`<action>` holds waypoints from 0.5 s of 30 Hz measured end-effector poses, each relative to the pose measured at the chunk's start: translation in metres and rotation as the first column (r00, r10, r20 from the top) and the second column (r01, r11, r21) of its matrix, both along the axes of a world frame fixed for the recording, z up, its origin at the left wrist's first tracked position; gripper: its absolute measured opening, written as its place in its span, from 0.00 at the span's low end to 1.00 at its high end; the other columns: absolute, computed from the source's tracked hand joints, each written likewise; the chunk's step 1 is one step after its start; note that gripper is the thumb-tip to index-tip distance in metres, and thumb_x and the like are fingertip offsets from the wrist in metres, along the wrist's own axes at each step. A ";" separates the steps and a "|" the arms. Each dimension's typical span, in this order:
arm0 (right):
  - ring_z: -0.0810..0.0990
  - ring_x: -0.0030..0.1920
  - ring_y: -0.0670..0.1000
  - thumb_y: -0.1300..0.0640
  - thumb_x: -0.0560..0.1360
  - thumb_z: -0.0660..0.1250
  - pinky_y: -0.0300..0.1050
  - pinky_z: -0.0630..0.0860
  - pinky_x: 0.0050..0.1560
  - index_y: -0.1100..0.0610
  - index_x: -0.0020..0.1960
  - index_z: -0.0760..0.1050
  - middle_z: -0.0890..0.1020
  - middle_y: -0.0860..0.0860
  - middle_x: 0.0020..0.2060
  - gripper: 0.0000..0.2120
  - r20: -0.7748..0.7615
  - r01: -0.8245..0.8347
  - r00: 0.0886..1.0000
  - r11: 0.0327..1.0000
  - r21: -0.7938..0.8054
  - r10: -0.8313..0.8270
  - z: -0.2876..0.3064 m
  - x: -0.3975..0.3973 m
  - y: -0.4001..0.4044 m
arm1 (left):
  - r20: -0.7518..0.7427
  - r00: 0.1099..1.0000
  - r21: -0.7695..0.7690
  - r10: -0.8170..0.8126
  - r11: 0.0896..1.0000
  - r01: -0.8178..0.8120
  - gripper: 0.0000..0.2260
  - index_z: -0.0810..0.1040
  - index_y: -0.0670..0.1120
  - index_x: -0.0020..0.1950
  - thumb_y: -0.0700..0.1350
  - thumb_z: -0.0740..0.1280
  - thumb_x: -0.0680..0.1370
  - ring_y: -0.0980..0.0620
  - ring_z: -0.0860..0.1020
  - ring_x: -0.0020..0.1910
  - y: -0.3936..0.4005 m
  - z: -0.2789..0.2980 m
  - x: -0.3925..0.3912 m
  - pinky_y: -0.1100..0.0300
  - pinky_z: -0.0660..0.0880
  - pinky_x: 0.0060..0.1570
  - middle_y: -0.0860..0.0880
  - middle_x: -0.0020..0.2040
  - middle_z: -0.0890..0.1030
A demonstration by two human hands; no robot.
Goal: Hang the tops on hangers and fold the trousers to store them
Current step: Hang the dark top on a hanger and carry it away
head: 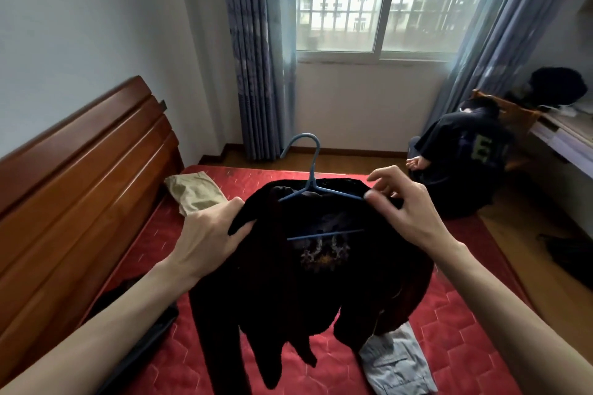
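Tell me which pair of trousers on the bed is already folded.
The beige trousers near the headboard: they lie in a neat folded stack. The grey trousers lie loose, partly under the black top.

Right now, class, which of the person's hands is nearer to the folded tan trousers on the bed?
Left. The left hand grips the black top just beside the tan trousers; the right hand is across the hanger, farther away.
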State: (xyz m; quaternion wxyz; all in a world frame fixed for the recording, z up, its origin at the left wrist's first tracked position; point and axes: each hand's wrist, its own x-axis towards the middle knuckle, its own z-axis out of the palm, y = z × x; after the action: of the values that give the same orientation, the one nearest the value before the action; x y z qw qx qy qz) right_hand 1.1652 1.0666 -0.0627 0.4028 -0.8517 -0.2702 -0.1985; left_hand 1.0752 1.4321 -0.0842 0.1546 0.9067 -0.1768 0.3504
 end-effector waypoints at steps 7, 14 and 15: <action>0.80 0.56 0.46 0.37 0.84 0.58 0.58 0.76 0.63 0.46 0.59 0.75 0.82 0.44 0.51 0.15 -0.344 0.147 0.932 0.987 0.065 -0.116 -0.055 0.017 -0.029 | 0.049 0.996 -0.034 0.080 0.996 -0.079 0.12 0.79 0.45 0.48 0.53 0.65 0.81 0.55 0.76 0.28 0.010 -0.017 -0.006 0.70 0.62 0.31 0.54 0.33 0.77; 0.82 0.57 0.48 0.53 0.85 0.64 0.57 0.79 0.59 0.50 0.62 0.75 0.82 0.44 0.54 0.07 -0.138 0.075 0.989 0.978 0.197 -0.048 -0.068 0.003 0.004 | -0.038 0.989 -0.012 0.141 0.990 -0.142 0.15 0.79 0.45 0.50 0.57 0.63 0.81 0.52 0.75 0.25 0.019 -0.012 -0.009 0.63 0.64 0.27 0.54 0.32 0.76; 0.81 0.57 0.50 0.54 0.85 0.64 0.58 0.78 0.60 0.51 0.63 0.75 0.82 0.46 0.55 0.08 -0.094 0.074 0.994 0.981 0.179 -0.058 -0.067 -0.001 0.009 | -0.040 0.989 -0.009 0.146 0.989 -0.146 0.15 0.78 0.45 0.50 0.57 0.63 0.81 0.52 0.75 0.25 0.019 -0.010 -0.010 0.65 0.62 0.28 0.55 0.31 0.75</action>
State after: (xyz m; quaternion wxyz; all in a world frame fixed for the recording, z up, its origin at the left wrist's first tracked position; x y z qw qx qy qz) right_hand 1.1642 1.0756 -0.1292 0.4839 -0.8275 -0.2046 -0.1979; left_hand 1.0649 1.4514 -0.0945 0.1376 0.9229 -0.1048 0.3440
